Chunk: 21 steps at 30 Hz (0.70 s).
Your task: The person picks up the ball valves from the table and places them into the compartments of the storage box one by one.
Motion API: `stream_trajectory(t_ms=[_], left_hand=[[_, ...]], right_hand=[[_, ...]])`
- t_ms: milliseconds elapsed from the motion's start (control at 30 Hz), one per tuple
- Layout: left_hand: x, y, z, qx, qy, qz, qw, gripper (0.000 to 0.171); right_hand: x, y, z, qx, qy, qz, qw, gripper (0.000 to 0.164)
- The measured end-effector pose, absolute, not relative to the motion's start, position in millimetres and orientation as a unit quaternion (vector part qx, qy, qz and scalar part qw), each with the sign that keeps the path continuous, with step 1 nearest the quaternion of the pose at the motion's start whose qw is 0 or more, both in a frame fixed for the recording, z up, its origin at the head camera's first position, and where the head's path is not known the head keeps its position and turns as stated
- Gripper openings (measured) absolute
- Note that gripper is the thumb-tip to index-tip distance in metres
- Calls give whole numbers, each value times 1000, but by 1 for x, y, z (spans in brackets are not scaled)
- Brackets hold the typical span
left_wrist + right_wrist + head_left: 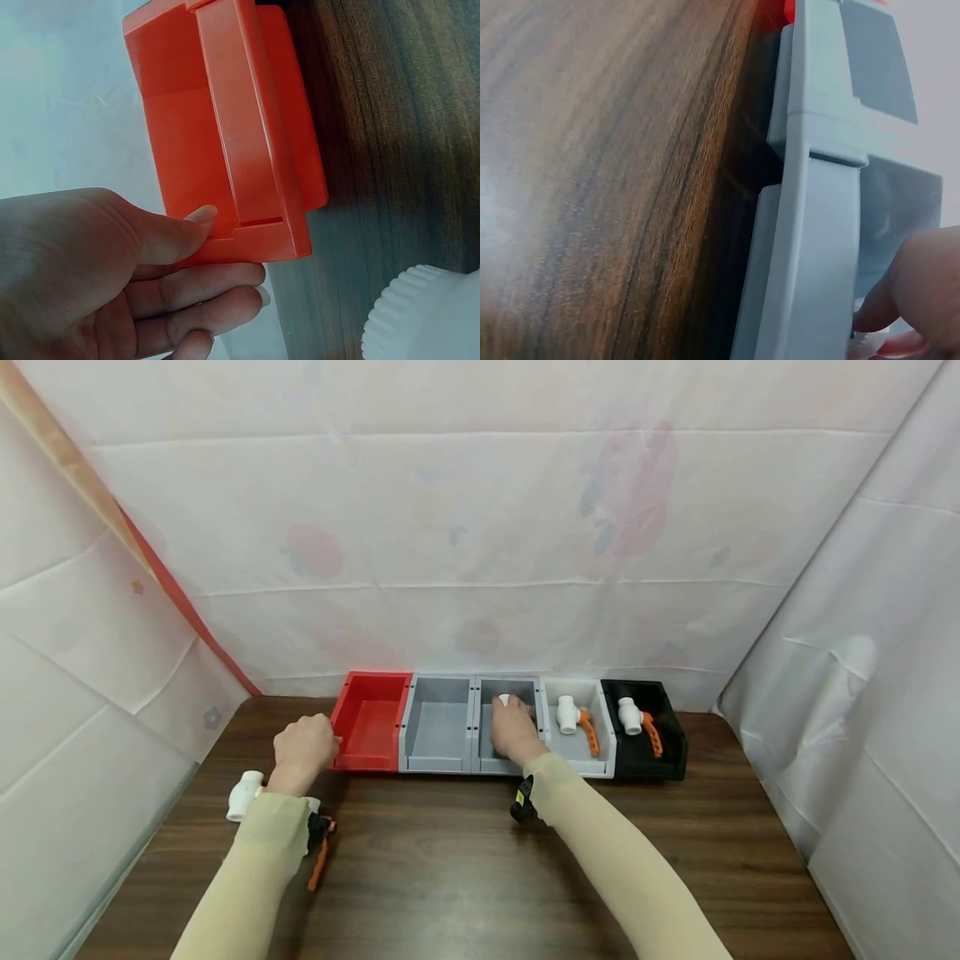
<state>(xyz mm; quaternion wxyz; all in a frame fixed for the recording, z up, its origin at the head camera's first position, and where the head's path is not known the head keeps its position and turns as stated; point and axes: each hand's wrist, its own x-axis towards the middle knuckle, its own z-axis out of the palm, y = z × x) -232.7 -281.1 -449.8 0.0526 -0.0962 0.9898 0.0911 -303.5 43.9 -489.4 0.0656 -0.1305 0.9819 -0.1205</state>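
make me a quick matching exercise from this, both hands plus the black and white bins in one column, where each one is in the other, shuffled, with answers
Column one
1. left hand
2. right hand
3. black bin
4. white bin

Column two
A. second bin from the right
B. inside a grey bin
C. last bin on the right
D. at the red bin, pinching its wall

Right pairs: 1-D, 2-B, 3-C, 4-A

Grey walls [476,727] flank the right hand [516,732], free overhead.
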Motion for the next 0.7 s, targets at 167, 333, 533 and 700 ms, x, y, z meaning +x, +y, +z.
stream_trajectory(t_ms=[167, 333, 533, 700], left_hand=[[-230, -283, -449, -99, 990, 89, 47, 24], [-229, -284, -449, -98, 990, 91, 42, 23], [-229, -284, -452, -99, 990, 92, 48, 23], [-227, -282, -451, -100, 990, 88, 46, 24]], right_hand=[[-296, 44, -486, -131, 979, -142, 59, 51], [-288, 46, -477, -147, 975, -165, 18, 52], [-275, 59, -468, -175, 969, -170, -39, 40], [-261, 80, -468, -220, 956, -172, -94, 31]])
